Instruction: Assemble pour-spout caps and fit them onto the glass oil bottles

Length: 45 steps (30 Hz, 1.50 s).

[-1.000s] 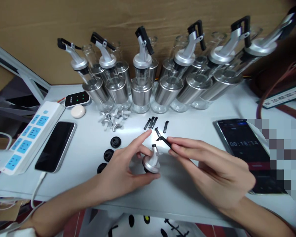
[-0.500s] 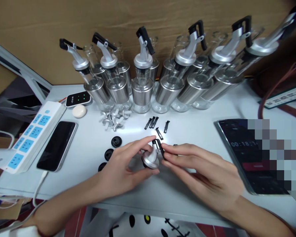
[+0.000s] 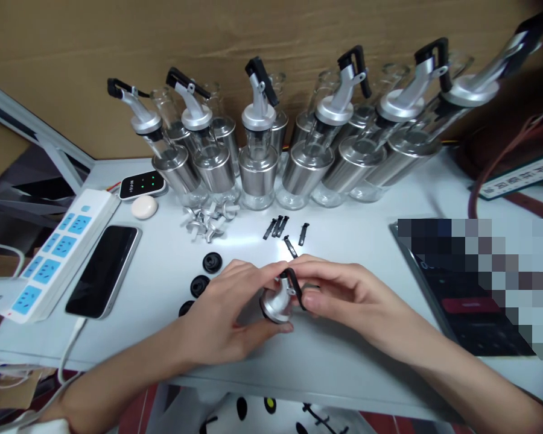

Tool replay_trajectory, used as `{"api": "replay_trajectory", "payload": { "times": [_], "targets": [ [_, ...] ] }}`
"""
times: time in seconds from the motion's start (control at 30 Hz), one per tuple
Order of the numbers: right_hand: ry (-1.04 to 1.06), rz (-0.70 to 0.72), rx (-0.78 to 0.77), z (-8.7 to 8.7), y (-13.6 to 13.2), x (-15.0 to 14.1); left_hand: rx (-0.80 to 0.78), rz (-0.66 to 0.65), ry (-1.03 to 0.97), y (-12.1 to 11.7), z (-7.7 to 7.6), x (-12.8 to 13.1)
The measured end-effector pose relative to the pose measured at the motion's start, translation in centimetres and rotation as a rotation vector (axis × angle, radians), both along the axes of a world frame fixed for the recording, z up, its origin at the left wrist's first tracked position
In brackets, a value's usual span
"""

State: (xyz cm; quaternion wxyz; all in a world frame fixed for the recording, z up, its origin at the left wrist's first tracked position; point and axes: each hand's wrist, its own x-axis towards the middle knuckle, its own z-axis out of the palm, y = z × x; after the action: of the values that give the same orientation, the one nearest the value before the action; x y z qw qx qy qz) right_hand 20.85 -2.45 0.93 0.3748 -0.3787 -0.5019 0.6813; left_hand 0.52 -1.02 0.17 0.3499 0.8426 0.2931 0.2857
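Between the fingers and thumb of my left hand (image 3: 228,313) is a silver pour spout (image 3: 277,300) with a round collar, its tip pointing up. A black flip lever (image 3: 294,288) sits over the spout's tip and hangs down its right side. My right hand (image 3: 339,289) closes on this lever, thumb against its lower end and index finger near the top. Just beyond the hands lie several small black levers (image 3: 278,226). Left of my left hand are black ring stoppers (image 3: 212,262), and a pile of silver spouts (image 3: 210,218) lies farther back.
A row of glass-and-steel bottles (image 3: 259,172) with spouts stands along the cardboard wall (image 3: 235,36). At left are a power strip (image 3: 57,256), a phone (image 3: 103,271), a white oval object (image 3: 144,207) and a Wi-Fi device (image 3: 141,184). A partly blurred-out phone (image 3: 473,328) lies right.
My right hand brought the black lever left onto the spout's tip. Its fingers then shifted from pinching the lever's end to wrapping around its top and side. My left hand kept hold of the spout.
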Motion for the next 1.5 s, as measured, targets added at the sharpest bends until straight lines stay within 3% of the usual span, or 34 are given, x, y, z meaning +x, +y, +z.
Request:
{"api": "replay_trajectory", "payload": {
  "times": [0.17,0.37,0.67,0.93,1.3,1.5],
  "targets": [
    [0.024,0.074,-0.1,-0.21,0.01,0.23,0.026,-0.026,-0.026,-0.07,-0.3,0.1],
    [0.039,0.084,-0.111,-0.38,-0.42,0.29,0.068,-0.04,-0.039,-0.19,-0.48,0.16],
    [-0.067,0.05,0.075,0.24,-0.71,-0.23,0.082,-0.012,-0.052,-0.33,-0.52,0.15],
    [-0.258,0.009,0.328,-0.27,-0.88,-0.29,0.056,0.002,-0.108,-0.64,-0.47,0.35],
    [-0.151,0.032,0.153,0.02,-0.43,0.24,0.178,-0.082,-0.021,-0.31,-0.65,-0.05],
    [-0.111,0.018,0.115,-0.48,-0.21,0.11,0.373,-0.082,0.123,-0.01,-0.75,0.04]
  ]
}}
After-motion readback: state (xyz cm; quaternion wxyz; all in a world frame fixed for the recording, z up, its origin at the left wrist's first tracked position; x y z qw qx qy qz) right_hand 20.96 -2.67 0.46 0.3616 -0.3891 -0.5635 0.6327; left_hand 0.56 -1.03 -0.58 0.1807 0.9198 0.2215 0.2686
